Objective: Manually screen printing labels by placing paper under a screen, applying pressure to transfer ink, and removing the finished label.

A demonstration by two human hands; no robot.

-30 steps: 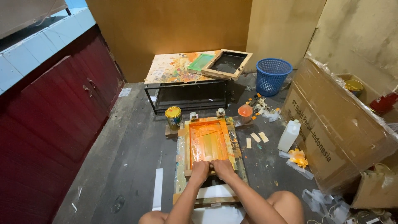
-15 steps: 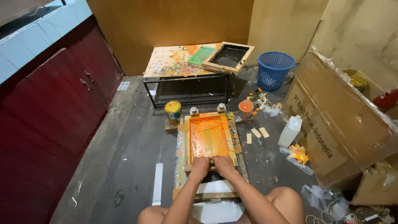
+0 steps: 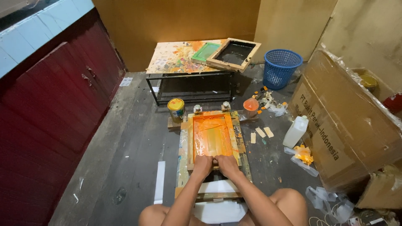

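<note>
A wooden printing screen frame (image 3: 212,136) smeared with orange ink lies flat on a paint-stained board (image 3: 182,167) on the floor in front of me. My left hand (image 3: 202,164) and my right hand (image 3: 227,164) sit side by side at the frame's near edge, both closed over a squeegee handle (image 3: 215,160) that is mostly hidden under the fingers. Both forearms reach forward from my bare knees at the bottom of the view.
A yellow-lidded paint can (image 3: 176,109) and an orange pot (image 3: 250,106) stand beyond the frame. A low paint-splattered table (image 3: 176,57) carries another screen frame (image 3: 233,54). A blue basket (image 3: 281,68), a white jug (image 3: 295,131) and a big cardboard box (image 3: 347,121) are at right, red cabinets (image 3: 54,113) at left.
My hands have stayed together at the near edge of the orange frame, with only a slight shift. The view has tilted a little, otherwise the scene is the same.
</note>
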